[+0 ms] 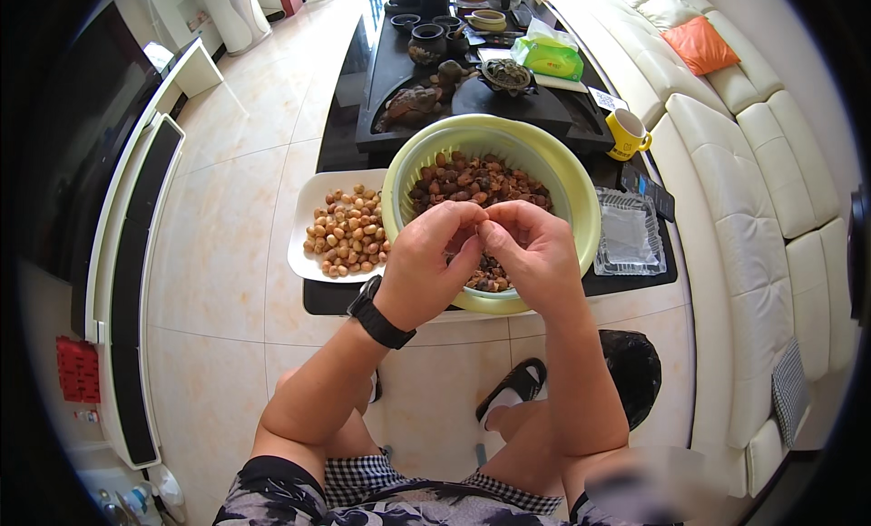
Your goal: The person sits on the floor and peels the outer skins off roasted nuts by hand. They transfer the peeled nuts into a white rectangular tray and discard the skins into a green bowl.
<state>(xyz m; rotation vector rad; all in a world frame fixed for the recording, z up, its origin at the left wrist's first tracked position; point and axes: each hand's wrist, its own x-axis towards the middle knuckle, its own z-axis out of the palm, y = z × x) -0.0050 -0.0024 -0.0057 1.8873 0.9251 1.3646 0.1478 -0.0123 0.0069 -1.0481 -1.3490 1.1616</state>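
Over a pale yellow plastic basin (590,219), my left hand (435,260) and my right hand (534,254) meet at the fingertips. Thumbs and forefingers pinch around a small item that my fingers mostly hide. Inside the basin sits a pale slotted colander (562,179). It holds a heap of dark reddish-brown oval nuts or seeds (476,179), with broken shell or skin pieces (490,275) among them. To the left, a white square plate (303,264) bears many smooth tan nuts or seeds (350,230). Its right edge lies against the basin.
Behind the basin is a dark tea tray (381,145) with figurines, pots and a lidded burner (507,75). On the right are a yellow mug (626,134), a phone (653,192) and a clear plastic tray (629,233). A black bag (629,376) stands below, beside the white sofa (721,254).
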